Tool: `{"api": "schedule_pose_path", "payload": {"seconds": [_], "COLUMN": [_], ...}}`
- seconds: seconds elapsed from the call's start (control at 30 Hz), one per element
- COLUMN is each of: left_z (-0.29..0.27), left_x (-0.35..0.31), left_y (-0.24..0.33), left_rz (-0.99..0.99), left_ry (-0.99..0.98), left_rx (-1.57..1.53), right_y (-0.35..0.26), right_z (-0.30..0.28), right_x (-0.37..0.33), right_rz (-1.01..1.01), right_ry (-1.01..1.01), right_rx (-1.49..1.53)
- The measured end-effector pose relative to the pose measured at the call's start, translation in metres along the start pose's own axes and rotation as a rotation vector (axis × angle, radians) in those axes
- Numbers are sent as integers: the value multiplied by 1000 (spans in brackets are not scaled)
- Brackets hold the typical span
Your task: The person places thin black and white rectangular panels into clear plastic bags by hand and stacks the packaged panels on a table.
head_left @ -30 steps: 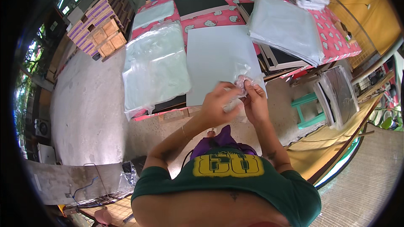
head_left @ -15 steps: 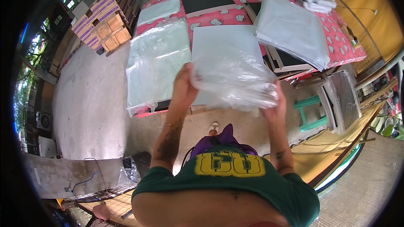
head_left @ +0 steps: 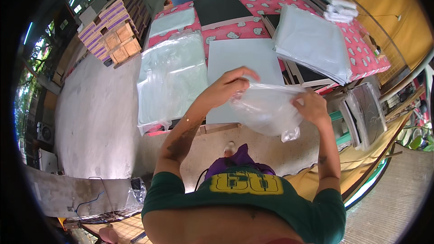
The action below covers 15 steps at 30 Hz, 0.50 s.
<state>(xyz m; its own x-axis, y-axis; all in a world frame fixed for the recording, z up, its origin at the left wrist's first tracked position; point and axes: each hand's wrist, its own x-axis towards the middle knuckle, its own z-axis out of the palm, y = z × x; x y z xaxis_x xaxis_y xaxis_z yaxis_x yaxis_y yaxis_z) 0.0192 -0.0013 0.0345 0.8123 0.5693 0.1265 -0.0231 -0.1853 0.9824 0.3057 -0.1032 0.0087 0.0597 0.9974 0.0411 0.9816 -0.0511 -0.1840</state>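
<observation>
- Head view, clear plastic bag: thin, see-through, glossy; upper edge drawn nearly straight between two hands, body slack and wrinkled below, a bunched bright corner at the lower right. Held in the air in front of the person, over the near end of a pale flat panel and the floor before it. I see only creased film inside.
- Left hand: thumb and bent fingers gripping the bag's left end; one finger reaches forward past the edge, blurred.
- Right hand: thumb and curled fingers pinching the bag's upper right corner.
- Pale flat panel: smooth, on the table with its pink patterned cover.
- Plastic-covered stack, left of the panel: crinkled clear film over pale greenish sheets.
- Plastic stack, right of the panel: whitish, glossy, layered, lying askew over dark slabs; contents hard to tell.
- Wrapped boards, beside the table: dark, upright, inside clear film.
- Purple-banded cartons, far left: piled high, contents hidden.
</observation>
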Motion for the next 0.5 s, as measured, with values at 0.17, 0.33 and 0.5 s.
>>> {"api": "schedule_pose_path", "payload": {"seconds": [0.17,0.33,0.5], "left_z": [-15,-26,-60], "left_x": [-10,-30,-98], "left_y": [-48,-23,-37], "left_rz": [64,84,-50], "left_ry": [529,866,441], "left_rx": [1371,1287,1417], "right_y": [49,13,26], "right_z": [61,8,-6], "right_x": [14,5,-3], "right_rz": [81,85,244], "right_ry": [251,804,-221], "right_rx": [13,334,-138]}}
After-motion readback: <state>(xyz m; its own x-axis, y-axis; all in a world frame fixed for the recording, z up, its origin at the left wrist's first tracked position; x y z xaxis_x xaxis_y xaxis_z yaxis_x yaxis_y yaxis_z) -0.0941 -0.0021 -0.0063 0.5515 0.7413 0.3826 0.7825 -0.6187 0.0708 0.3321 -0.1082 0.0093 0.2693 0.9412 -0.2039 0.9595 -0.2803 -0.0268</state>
